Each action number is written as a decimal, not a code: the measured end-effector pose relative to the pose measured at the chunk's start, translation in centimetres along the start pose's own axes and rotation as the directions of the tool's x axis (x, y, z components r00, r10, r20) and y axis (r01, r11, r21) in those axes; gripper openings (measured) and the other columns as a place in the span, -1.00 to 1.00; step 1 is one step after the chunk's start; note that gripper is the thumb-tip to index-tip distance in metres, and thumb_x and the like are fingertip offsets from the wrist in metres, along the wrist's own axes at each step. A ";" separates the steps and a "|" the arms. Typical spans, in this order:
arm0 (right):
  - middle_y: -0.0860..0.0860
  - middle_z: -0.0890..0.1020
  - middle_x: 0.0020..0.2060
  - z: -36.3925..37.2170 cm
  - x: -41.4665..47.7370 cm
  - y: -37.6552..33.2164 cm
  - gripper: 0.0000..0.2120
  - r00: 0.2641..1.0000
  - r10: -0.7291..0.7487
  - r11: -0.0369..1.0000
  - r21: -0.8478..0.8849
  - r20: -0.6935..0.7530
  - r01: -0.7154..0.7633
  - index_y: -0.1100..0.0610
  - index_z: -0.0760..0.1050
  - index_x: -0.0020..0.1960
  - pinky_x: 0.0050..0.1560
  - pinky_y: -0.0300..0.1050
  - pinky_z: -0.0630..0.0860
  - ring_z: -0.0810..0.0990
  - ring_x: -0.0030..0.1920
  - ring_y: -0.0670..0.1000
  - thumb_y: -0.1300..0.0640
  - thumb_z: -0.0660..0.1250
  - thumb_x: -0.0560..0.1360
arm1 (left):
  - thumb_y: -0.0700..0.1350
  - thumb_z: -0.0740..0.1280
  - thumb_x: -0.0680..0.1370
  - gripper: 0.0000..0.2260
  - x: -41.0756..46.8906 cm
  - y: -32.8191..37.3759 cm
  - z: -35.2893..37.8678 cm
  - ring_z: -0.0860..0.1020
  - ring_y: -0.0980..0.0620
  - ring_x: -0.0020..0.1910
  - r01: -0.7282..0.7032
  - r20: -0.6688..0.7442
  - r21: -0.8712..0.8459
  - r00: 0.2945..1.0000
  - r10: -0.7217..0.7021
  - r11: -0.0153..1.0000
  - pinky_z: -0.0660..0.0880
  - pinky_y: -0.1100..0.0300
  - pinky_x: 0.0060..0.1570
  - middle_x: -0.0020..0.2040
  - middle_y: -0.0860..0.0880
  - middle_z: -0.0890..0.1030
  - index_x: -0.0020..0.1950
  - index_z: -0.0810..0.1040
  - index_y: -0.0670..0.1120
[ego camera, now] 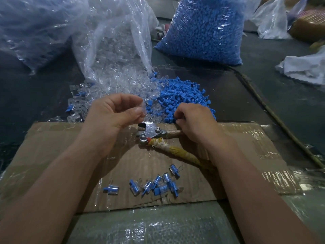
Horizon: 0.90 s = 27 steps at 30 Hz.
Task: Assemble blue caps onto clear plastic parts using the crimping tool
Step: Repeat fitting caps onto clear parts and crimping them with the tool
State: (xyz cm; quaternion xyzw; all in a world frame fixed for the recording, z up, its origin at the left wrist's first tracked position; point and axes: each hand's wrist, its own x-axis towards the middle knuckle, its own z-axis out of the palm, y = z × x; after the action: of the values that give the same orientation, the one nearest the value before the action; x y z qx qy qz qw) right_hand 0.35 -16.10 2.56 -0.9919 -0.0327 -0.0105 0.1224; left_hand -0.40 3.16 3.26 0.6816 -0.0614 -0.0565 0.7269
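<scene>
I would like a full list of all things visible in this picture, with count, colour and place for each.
clear plastic part: one, transparent, pinched in the left hand.
loose blue caps: a heap, blue, beyond the cardboard.
loose clear parts: a heap, transparent, spilling from the open bag.
open bag: one, clear, behind both heaps.
bag of blue caps: one, clear film, blue contents, far centre-right.
crimping tool: one, metal, yellowish wrapped handles, between the hands.
finished pieces: about nine, clear and blue, on the near cardboard.
cardboard: one sheet, brown, nearest.
white cloth: one, white, far right.
left hand: one, pinches the clear plastic part.
right hand: one, fingers curled at the cap heap's edge; contents hidden.
</scene>
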 end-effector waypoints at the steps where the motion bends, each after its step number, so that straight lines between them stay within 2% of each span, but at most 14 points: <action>1: -0.03 0.54 -0.05 0.0 0.0 0.1 -0.91 1.000 -0.001 1.000 0.001 0.011 0.001 0.04 0.49 0.01 0.13 0.00 0.37 0.45 -0.02 0.00 0.12 0.28 0.51 | -0.19 0.33 0.25 -0.77 0.0 0.0 0.0 0.63 0.13 -0.25 -0.002 0.003 -0.002 1.000 0.002 1.000 0.52 0.39 -0.25 -0.25 0.02 0.67 -0.11 0.57 -0.13; 4: -0.06 0.52 -0.11 -0.2 0.1 0.1 -0.95 1.000 0.005 0.999 0.046 0.024 -0.006 0.01 0.49 -0.04 0.15 0.01 0.38 0.46 -0.04 -0.01 0.11 0.30 0.49 | -0.19 0.33 0.24 -0.78 0.0 0.0 0.1 0.63 0.14 -0.26 -0.006 0.002 -0.004 1.000 0.006 1.000 0.52 0.39 -0.26 -0.27 0.02 0.66 -0.13 0.56 -0.13; 8: -0.01 0.56 -0.06 -0.1 0.0 -0.1 -0.95 1.000 -0.013 0.999 0.032 0.022 0.012 0.00 0.44 -0.10 0.11 -0.01 0.37 0.48 0.01 0.02 0.14 0.28 0.50 | -0.19 0.33 0.24 -0.78 0.0 0.0 0.3 0.63 0.13 -0.27 -0.014 0.005 -0.008 1.000 0.014 1.000 0.52 0.39 -0.26 -0.28 0.01 0.66 -0.13 0.57 -0.13; 11: -0.01 0.52 -0.03 0.1 0.1 0.2 -0.95 1.000 -0.008 1.000 0.014 0.016 0.007 0.01 0.41 -0.01 0.09 -0.04 0.31 0.46 0.03 0.04 0.12 0.21 0.54 | -0.20 0.33 0.24 -0.78 0.1 -0.1 0.3 0.63 0.12 -0.28 -0.010 0.005 -0.018 1.000 0.010 1.000 0.53 0.38 -0.27 -0.28 0.00 0.66 -0.13 0.57 -0.14; 12: 0.00 0.51 -0.01 0.1 0.1 0.4 -0.89 1.000 -0.006 1.000 0.001 0.006 0.006 0.01 0.44 0.07 0.09 -0.04 0.29 0.45 0.05 0.04 0.11 0.18 0.56 | -0.20 0.33 0.25 -0.79 0.1 -0.1 0.2 0.63 0.11 -0.27 -0.008 0.007 -0.026 1.000 0.008 1.000 0.53 0.37 -0.26 -0.28 -0.01 0.66 -0.13 0.57 -0.14; 14: -0.02 0.45 -0.07 0.0 0.0 0.6 -0.80 0.998 -0.023 1.000 -0.009 -0.053 0.023 0.03 0.49 0.14 0.07 -0.08 0.27 0.43 0.04 0.01 0.12 0.15 0.57 | -0.20 0.33 0.25 -0.79 0.1 -0.1 0.3 0.63 0.10 -0.27 -0.007 0.010 -0.036 1.000 0.007 0.999 0.54 0.36 -0.25 -0.28 -0.02 0.67 -0.13 0.56 -0.14; 16: -0.05 0.43 -0.12 -0.4 -0.3 0.5 -0.80 0.985 -0.044 0.993 0.099 -0.164 0.060 0.07 0.54 0.10 0.01 -0.19 0.31 0.43 -0.04 -0.06 0.16 0.18 0.57 | -0.20 0.32 0.26 -0.79 0.0 -0.1 0.4 0.64 0.10 -0.28 -0.008 0.018 -0.046 1.000 0.009 0.999 0.54 0.36 -0.26 -0.29 -0.03 0.66 -0.13 0.56 -0.15; 18: -0.09 0.51 -0.16 -0.8 -0.7 -0.2 -0.86 0.972 -0.015 0.942 0.323 -0.233 0.092 0.08 0.56 0.02 -0.11 -0.36 0.35 0.45 -0.15 -0.17 0.20 0.25 0.54 | -0.20 0.32 0.26 -0.80 -0.1 0.0 0.6 0.63 0.10 -0.29 -0.002 0.032 -0.068 0.999 0.004 0.998 0.54 0.35 -0.27 -0.31 -0.03 0.66 -0.13 0.55 -0.16; 20: -0.19 0.54 -0.24 -1.2 -1.1 -1.0 -0.90 0.970 0.018 0.842 0.527 -0.242 0.116 0.02 0.53 -0.11 -0.20 -0.49 0.39 0.49 -0.24 -0.23 0.20 0.31 0.50 | -0.20 0.32 0.26 -0.80 -0.2 0.1 0.8 0.63 0.09 -0.29 0.009 0.040 -0.092 0.999 -0.006 0.996 0.54 0.35 -0.28 -0.31 -0.04 0.66 -0.13 0.55 -0.17; 22: -0.20 0.56 -0.30 -1.5 -1.5 -2.0 -0.82 0.972 0.027 0.731 0.668 -0.233 0.140 -0.06 0.51 -0.21 -0.21 -0.48 0.43 0.54 -0.27 -0.23 0.21 0.37 0.45 | -0.20 0.31 0.26 -0.79 -0.2 0.2 0.9 0.64 0.09 -0.29 0.014 0.039 -0.103 0.999 -0.010 0.995 0.54 0.35 -0.29 -0.31 -0.04 0.66 -0.13 0.55 -0.18; 24: -0.18 0.60 -0.32 -1.6 -1.9 -2.7 -0.79 0.969 0.015 0.631 0.754 -0.247 0.182 -0.08 0.54 -0.23 -0.19 -0.42 0.48 0.57 -0.26 -0.23 0.24 0.41 0.41 | -0.20 0.31 0.25 -0.79 -0.3 0.3 0.9 0.64 0.09 -0.28 0.012 0.040 -0.103 0.999 -0.008 0.995 0.54 0.35 -0.28 -0.31 -0.03 0.66 -0.13 0.55 -0.18; 27: -0.14 0.62 -0.31 -1.6 -2.4 -3.4 -0.79 0.961 -0.004 0.560 0.795 -0.277 0.232 -0.05 0.57 -0.20 -0.16 -0.30 0.55 0.61 -0.25 -0.15 0.28 0.42 0.40 | -0.20 0.31 0.25 -0.79 -0.3 0.4 1.0 0.63 0.10 -0.31 0.009 0.034 -0.102 0.999 -0.006 0.995 0.54 0.36 -0.29 -0.32 -0.03 0.66 -0.14 0.55 -0.17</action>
State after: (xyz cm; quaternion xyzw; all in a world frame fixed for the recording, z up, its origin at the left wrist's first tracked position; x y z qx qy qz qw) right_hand -2.27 -13.35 4.82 -0.8074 -0.0853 -0.1240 0.5705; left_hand -0.88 2.24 3.69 0.6429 -0.0683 -0.0738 0.7594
